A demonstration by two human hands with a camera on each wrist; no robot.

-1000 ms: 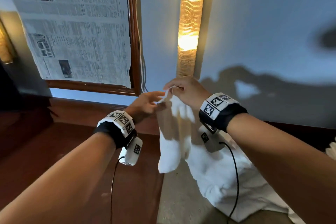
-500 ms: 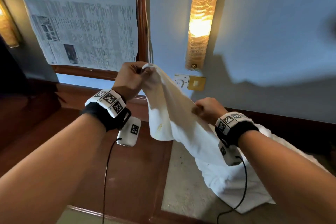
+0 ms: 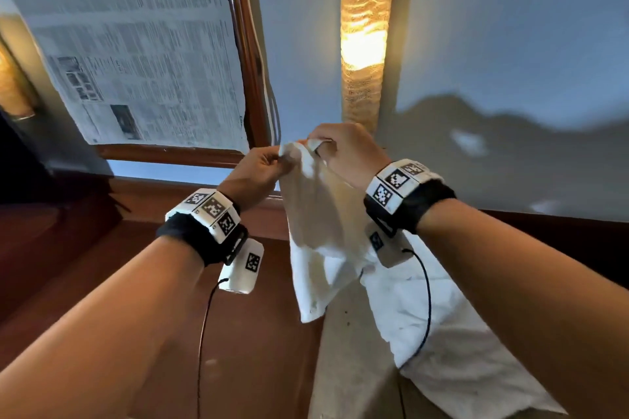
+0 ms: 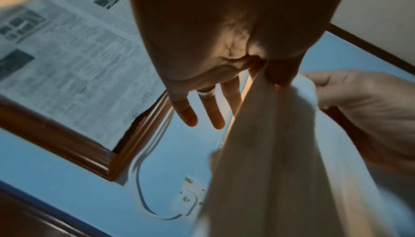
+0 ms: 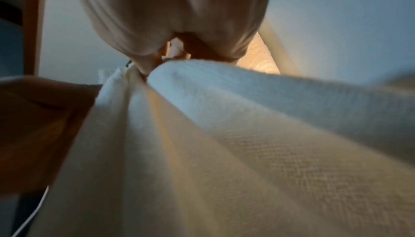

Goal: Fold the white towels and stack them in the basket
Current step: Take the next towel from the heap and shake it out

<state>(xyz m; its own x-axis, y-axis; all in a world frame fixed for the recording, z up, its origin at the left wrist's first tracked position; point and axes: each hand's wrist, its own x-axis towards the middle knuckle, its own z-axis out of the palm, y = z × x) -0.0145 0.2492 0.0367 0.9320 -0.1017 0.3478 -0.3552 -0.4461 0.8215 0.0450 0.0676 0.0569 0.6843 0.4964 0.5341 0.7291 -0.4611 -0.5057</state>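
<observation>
Head view: both hands are raised in front of a pale blue wall point(image 3: 493, 27) and meet at the top edge of one white towel point(image 3: 323, 231). The left hand point(image 3: 253, 173) pinches the towel's upper corner between thumb and forefinger. In the left wrist view the left hand point(image 4: 224, 54) shows its remaining fingers point(image 4: 211, 113) extended and relaxed, one of them bearing a ring point(image 4: 206, 93), while the towel point(image 4: 280, 161) hangs down from the pinch. The right hand point(image 3: 347, 153) grips the same top edge just beside the left, its fingers curled over the cloth; it appears at the right margin of the left wrist view as well point(image 4: 359, 107). In the right wrist view the right hand point(image 5: 175, 24) is seen from below, closed on the gathered edge, and the towel point(image 5: 224, 143) fills most of the frame in soft folds.

The towel hangs free from the two hands, and its lower corner ends above the boundary between a dark reddish wooden surface point(image 3: 102, 265) and a light mattress-like surface point(image 3: 354, 367). A second piece of white cloth point(image 3: 459, 367) lies crumpled on the light surface, below the right forearm.

Background: a wooden frame point(image 3: 252, 54) covered with newspaper point(image 3: 136, 44), a lit vertical wall lamp point(image 3: 364, 27), and, in the left wrist view, a wall socket point(image 4: 191, 193) with a white cable point(image 4: 139, 178).
</observation>
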